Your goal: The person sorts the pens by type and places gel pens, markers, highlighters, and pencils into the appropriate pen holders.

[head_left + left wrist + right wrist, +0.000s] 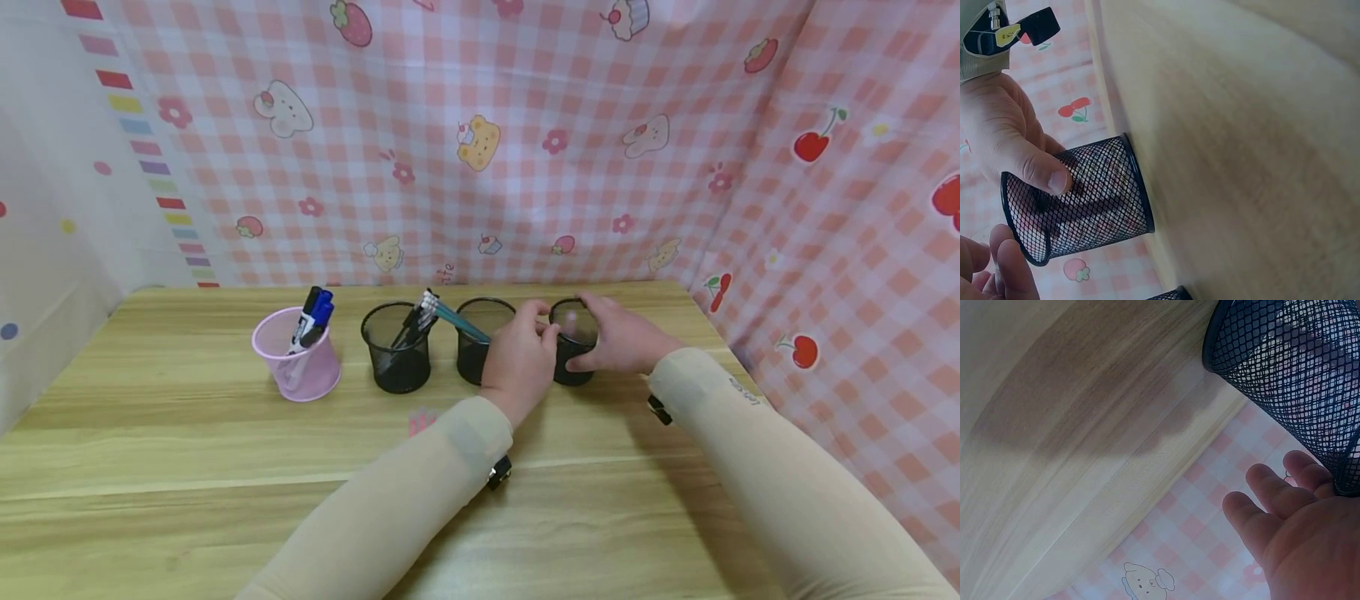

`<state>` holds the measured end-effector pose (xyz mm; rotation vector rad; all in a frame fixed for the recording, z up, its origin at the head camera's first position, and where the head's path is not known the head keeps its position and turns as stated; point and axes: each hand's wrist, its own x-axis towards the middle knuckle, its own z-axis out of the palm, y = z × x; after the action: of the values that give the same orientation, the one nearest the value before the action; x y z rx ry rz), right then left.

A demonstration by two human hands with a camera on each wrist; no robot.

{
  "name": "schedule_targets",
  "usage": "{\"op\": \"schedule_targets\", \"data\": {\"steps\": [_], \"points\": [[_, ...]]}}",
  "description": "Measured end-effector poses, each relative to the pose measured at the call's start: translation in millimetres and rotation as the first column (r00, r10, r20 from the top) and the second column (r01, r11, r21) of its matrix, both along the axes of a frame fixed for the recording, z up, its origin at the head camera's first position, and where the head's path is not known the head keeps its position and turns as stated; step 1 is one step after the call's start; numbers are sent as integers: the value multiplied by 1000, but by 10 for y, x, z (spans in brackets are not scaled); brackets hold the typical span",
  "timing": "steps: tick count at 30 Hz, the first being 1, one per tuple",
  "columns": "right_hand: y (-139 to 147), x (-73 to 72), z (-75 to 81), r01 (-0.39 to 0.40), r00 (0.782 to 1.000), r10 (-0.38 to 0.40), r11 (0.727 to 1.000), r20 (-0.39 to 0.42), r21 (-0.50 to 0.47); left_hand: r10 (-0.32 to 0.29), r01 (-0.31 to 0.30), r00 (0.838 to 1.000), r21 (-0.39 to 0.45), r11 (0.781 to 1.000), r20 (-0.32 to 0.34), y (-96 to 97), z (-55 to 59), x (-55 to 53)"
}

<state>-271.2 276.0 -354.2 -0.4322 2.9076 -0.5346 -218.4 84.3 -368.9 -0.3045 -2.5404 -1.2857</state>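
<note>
At the right end of a row stands a black mesh pen cup (573,367), upright on the table. My right hand (626,333) holds it from the right, thumb on the near side and fingers round the far side. In the left wrist view that thumb lies on the mesh cup (1088,194). The right wrist view shows several fingers (1266,500) spread beside the cup (1297,381). My left hand (521,367) is at the cup's left rim with loosely bent fingers (1013,269); I make out nothing held in it.
Left of my hands stand a black mesh cup (471,363) with teal pencils (459,322), another black cup (401,367) with dark pens (414,325), and a pink cup (315,379) with markers (313,321). A checked cloth (525,192) hangs behind the wooden table (187,467).
</note>
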Motion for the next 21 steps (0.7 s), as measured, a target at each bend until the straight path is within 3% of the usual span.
{"op": "schedule_targets", "data": {"steps": [11,21], "points": [[5,-14,-7,0,1000,0,1000,-8,1,-13,15,999,-37,999,52,-21,4,30],[7,3,-1,23,1000,-23,1000,15,9,-111,127,988,-154,980,108,-208,94,139]]}}
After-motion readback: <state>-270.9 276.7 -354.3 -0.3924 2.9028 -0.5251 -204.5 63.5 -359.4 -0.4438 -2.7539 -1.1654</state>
